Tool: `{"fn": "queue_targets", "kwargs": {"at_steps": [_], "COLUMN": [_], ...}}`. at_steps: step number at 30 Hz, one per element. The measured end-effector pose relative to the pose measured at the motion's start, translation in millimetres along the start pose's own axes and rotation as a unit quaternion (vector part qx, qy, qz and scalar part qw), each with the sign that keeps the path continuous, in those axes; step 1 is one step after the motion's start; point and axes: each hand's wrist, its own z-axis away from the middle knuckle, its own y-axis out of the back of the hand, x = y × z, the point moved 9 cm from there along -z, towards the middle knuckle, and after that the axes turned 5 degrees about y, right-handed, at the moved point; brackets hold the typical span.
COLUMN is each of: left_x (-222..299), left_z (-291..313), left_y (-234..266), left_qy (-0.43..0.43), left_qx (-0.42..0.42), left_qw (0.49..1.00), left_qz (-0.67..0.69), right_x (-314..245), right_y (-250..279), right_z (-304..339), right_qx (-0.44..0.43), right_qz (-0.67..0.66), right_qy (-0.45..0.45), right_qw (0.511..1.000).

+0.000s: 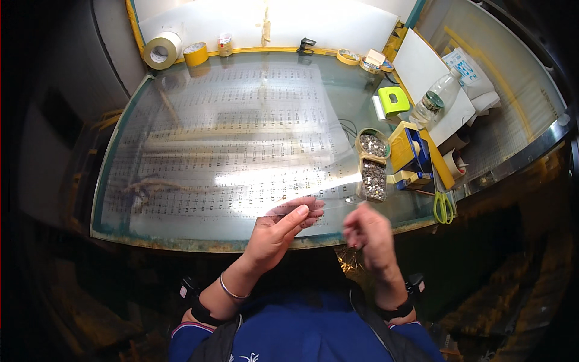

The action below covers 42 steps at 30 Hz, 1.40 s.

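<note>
A clear sheet [241, 145] printed with rows of small dark marks covers the left and middle of the worktop [181, 243], its near part reaching close to the near edge and crossed by streaks of glare. The left hand [280, 229], just above the near edge, is partly closed, its thumb over the clear film and its fingers showing beneath, so that it pinches the sheet's near side. The right hand [371, 235] is blurred near the same edge, farther right, with fingers curled; whether it has hold of anything cannot be told. Just beyond it, toward the right edge, stand a rectangular container [362, 178] and, touching or nearly touching it, a round container [373, 130], both filled with small pieces. Right of these is a yellow and blue tape dispenser [424, 160], with green scissors [443, 208] at the near right corner. Farther back along the right edge are a green hole punch [393, 99] and a clear bottle [439, 96]. A large pale roll [173, 43] and a yellow tape roll [196, 58] stand at the far left corner; a black clip [306, 46] sits along the far edge.
</note>
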Motion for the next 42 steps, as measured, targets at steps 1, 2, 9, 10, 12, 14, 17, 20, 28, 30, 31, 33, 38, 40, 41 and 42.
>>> {"fn": "queue_targets", "kwargs": {"at_steps": [1,2,9,10,12,14,17,20,28,30,31,33,38,40,41,42], "left_x": [2,4,3,3,3,5,1,1,3,8,7,9,4,4,5,5], "left_z": [0,0,1,1,1,2,1,1,-2,-1,-1,2,2,-1,0,0], "left_y": [-1,-2,0,1,1,0,3,5,-4,-3,-6,-2,0,-4,-4,-3], "left_qy": [-0.02,-0.041,-0.032,-0.041,-0.043,-0.041,-0.029,-0.024,-0.018,-0.045,-0.041,-0.047,-0.048,-0.041,-0.044,-0.044], "left_qx": [-0.007,-0.014,0.008,0.005,0.0,0.005,0.015,0.012,-0.007,0.01,-0.007,0.02,0.014,0.015,0.014,0.015], "left_qw": [1.0,0.999,0.999,0.998,0.998,0.999,0.999,1.0,0.999,0.998,0.999,0.998,0.999,0.999,0.999,0.999], "left_qz": [0.002,0.004,-0.019,-0.037,-0.049,-0.027,-0.01,-0.004,-0.034,-0.031,-0.033,-0.038,-0.012,-0.016,-0.019,-0.022], "right_x": [5,11,9,12,16,21,23,19,18,18,17,3,-110,-140,-140,-146], "right_y": [-16,-38,-61,-58,-60,-59,-59,-56,-62,-64,-64,-49,86,131,146,146], "right_z": [1,0,-7,-6,-7,-5,-2,-7,-11,-9,-8,-3,11,12,1,-7], "right_qx": [-0.024,-0.048,-0.071,-0.064,-0.072,-0.079,-0.081,-0.067,-0.067,-0.071,-0.088,-0.097,0.237,0.291,0.284,0.259], "right_qz": [0.01,0.02,0.049,0.073,0.063,0.054,-0.092,-0.098,0.002,-0.002,-0.01,0.045,0.206,0.365,0.389,0.436], "right_qy": [-0.002,-0.004,0.025,0.01,-0.005,-0.02,-0.043,-0.016,-0.02,-0.016,-0.01,0.007,0.271,0.284,0.252,0.264], "right_qw": [1.0,0.999,0.996,0.995,0.995,0.995,0.992,0.993,0.998,0.997,0.996,0.994,0.91,0.838,0.84,0.82]}}
